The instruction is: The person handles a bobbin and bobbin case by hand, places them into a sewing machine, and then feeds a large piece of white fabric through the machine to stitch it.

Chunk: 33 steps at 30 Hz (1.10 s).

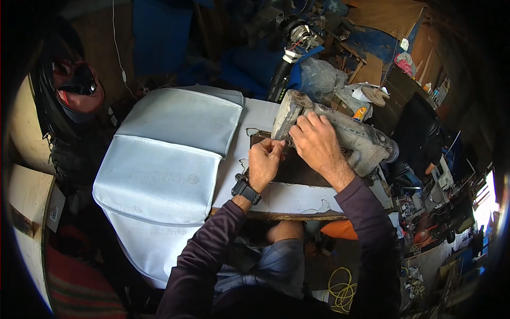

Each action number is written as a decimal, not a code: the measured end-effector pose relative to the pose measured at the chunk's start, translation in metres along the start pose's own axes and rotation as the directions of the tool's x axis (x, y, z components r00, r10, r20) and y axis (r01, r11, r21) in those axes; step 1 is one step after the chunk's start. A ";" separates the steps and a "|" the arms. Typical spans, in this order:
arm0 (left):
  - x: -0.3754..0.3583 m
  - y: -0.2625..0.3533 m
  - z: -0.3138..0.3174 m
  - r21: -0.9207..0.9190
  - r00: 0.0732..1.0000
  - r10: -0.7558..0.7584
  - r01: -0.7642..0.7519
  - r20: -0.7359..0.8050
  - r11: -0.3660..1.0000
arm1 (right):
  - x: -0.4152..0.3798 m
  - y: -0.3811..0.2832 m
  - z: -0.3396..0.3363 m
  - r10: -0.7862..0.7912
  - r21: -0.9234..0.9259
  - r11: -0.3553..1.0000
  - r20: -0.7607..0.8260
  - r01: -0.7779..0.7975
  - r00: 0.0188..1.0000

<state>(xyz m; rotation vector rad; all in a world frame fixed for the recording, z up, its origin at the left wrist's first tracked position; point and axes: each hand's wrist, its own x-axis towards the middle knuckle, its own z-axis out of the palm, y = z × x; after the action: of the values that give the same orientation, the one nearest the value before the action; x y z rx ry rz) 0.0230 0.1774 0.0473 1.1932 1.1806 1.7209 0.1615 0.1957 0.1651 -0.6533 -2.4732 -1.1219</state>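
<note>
A worn, greyish sewing machine [353,133] stands on the right part of a white tabletop [297,191], its head end toward the middle. My left hand [265,162], with a dark watch on the wrist, is at the lower end of the machine head. Its thumb and index finger are pinched together; whatever lies between them is too small to make out. My right hand [317,141] rests against the machine head, fingers bent over its near side, fingertips partly hidden. Beneath the hands is a dark brown plate [300,169] set into the tabletop.
Light grey covers or fabric pieces [164,165] spread over the table's left side. A black post with a motor-like part [300,37] rises behind the machine. Clear plastic [319,77] lies at the back. Small parts and tools clutter the right. A yellow cord [341,290] coils below.
</note>
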 end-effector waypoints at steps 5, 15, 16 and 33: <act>0.001 -0.020 -0.007 -0.219 1.000 0.003 -0.003 0.000 0.976 | 0.006 0.005 -0.001 -0.033 -0.004 0.999 0.002 0.033 0.999; -0.016 0.011 -0.008 -0.763 0.994 0.105 -0.080 -0.016 0.641 | 0.013 0.004 -0.012 -0.104 -0.061 0.992 0.080 0.109 0.991; -0.019 0.011 -0.006 -0.751 0.992 0.126 -0.106 -0.030 0.651 | 0.014 0.003 -0.014 -0.124 -0.066 0.990 0.064 0.128 0.990; -0.046 0.030 -0.083 0.463 0.855 0.076 -0.350 0.513 0.814 | -0.101 -0.058 0.019 0.120 0.533 0.839 0.015 -0.110 0.993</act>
<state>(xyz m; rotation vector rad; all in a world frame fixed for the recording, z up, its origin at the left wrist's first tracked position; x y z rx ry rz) -0.0429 0.1034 0.0494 2.0394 1.2856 1.1379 0.2118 0.1503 0.0687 -0.5988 -2.5175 -0.3500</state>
